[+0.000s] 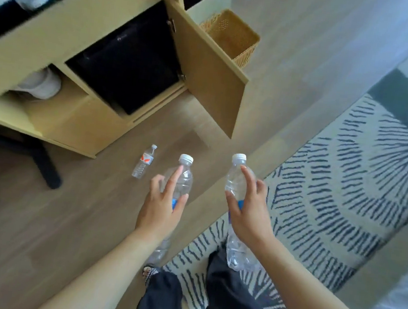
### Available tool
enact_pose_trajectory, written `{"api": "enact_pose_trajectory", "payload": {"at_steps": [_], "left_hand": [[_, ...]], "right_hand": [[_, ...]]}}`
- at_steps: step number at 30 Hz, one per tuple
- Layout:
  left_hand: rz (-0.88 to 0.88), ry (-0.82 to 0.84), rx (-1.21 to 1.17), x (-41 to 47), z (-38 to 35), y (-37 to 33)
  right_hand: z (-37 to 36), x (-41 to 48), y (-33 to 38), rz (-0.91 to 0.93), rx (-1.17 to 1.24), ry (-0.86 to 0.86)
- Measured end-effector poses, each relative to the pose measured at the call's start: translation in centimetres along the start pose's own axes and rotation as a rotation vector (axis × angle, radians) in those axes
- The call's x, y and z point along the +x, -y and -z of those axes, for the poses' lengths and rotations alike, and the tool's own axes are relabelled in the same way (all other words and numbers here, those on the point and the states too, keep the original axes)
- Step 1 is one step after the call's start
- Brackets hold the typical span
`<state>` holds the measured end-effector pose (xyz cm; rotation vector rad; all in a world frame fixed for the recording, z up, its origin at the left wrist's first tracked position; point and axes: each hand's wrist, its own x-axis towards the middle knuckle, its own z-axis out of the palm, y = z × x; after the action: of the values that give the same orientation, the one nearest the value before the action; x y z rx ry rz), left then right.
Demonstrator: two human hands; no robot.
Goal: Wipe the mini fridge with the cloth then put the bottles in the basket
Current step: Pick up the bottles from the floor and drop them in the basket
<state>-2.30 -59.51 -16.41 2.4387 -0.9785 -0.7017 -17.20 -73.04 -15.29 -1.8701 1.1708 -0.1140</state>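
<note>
Three clear plastic water bottles, counted: the left hand (163,208) grips one white-capped, blue-labelled bottle (184,175), the right hand (248,210) grips a second such bottle (235,175), and a smaller red-labelled bottle (144,161) is on the wooden floor (76,216) near the black mini fridge (128,69). The pale cabinet's open door (207,71) partly hides the woven tan wicker basket (233,37).

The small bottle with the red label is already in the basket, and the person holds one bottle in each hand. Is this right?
Not quite. In the head view the small bottle is on the floor near the cabinet, not in the basket. The rest is right: the left hand and the right hand each hold one bottle.
</note>
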Motion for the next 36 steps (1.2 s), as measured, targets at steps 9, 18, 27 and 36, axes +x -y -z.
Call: {"api": "enact_pose_trajectory", "payload": {"at_steps": [9,18,27,36], "left_hand": [[-0.163,0.021,0.012,-0.8,1.9,-15.7],[-0.321,0.124,0.057,3.3,3.5,-20.8],[-0.410,0.037,-0.025,12.9,8.4,-23.7],[-0.424,0.087,-0.031,21.5,8.2,-28.5]], "right_hand": [[14.8,-3.8,-0.9,-0.019,0.027,-0.161],[18.9,-4.6,-1.6,-0.186,0.166,-0.273],[24.7,3.5,4.0,-0.075,0.085,-0.393],[28.6,10.7,4.5,-0.124,0.145,-0.499]]}}
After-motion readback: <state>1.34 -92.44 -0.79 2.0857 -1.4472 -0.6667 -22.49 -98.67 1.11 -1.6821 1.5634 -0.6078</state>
